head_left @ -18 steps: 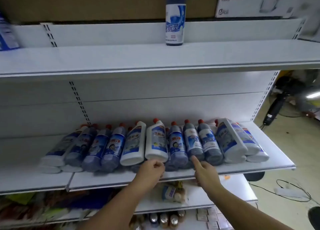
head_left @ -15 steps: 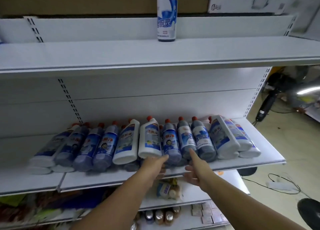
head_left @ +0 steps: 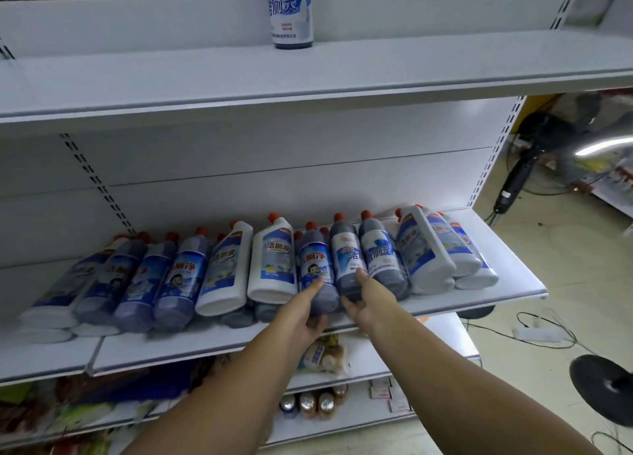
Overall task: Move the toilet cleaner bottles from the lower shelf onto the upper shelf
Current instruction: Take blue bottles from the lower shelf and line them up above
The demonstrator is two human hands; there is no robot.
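Step in hand: pick-up from the lower shelf point(head_left: 507, 285). I take the white bottle point(head_left: 273, 261) at mid-row as my reference.

- **Left hand:** Touching the white bottle on its right lies the cartoon bottle point(head_left: 317, 263). The left hand point(head_left: 303, 314) grips its base, thumb on top.
- **Right hand:** Next right again lies the grey bottle point(head_left: 346, 252). The right hand point(head_left: 370, 305) wraps its base, forefinger along the label, though blur leaves me unsure how firm that hold is.
- **Progress:** Neither bottle looks lifted yet. High above the white bottle, one upright bottle point(head_left: 290, 13) stands on the upper shelf point(head_left: 428, 67).
- **Next move, as I judge it:** draw both out base-first without dragging neighbours, raise them, and stand them beside the upright one.
- **Legible writing:** I read 洁厕净 on the white and cartoon bottles, 洁厕灵 on the upright bottle, and only 洁 on the grey.
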